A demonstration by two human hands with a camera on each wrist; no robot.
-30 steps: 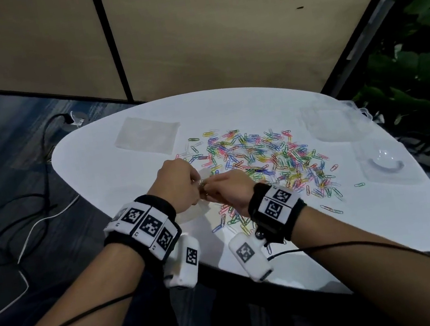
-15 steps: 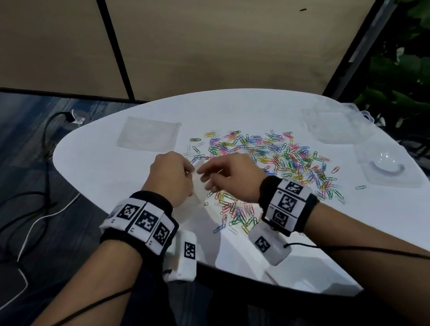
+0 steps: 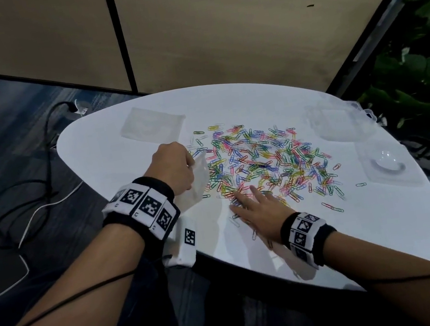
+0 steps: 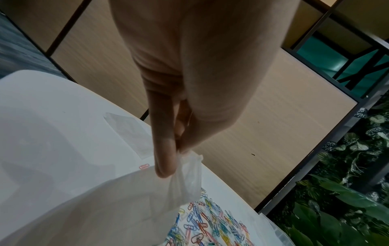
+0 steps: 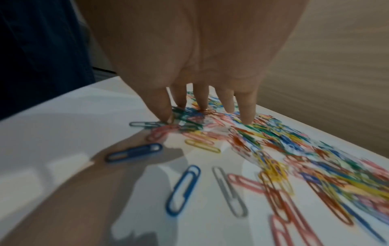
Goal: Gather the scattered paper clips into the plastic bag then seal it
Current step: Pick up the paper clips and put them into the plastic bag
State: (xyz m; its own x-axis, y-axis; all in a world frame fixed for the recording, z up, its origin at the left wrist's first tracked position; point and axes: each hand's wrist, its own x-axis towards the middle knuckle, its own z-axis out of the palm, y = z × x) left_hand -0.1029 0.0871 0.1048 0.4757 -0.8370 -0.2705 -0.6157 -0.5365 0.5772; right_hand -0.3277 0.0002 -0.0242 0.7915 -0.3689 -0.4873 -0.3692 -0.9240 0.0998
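Hands apart over a white table (image 3: 361,229) strewn with coloured paper clips (image 3: 262,160).
Left hand (image 3: 172,170), at centre left of the head view, pinches the rim of the clear plastic bag (image 3: 196,180) between thumb and fingers, holding it at the left edge of the pile. Right hand (image 3: 258,209), lower centre, lies flat with straight, spread fingers (image 5: 246,108) pressing on clips at the pile's near edge.

Plastic bag (image 3: 197,183) left of paper clips (image 3: 262,163)
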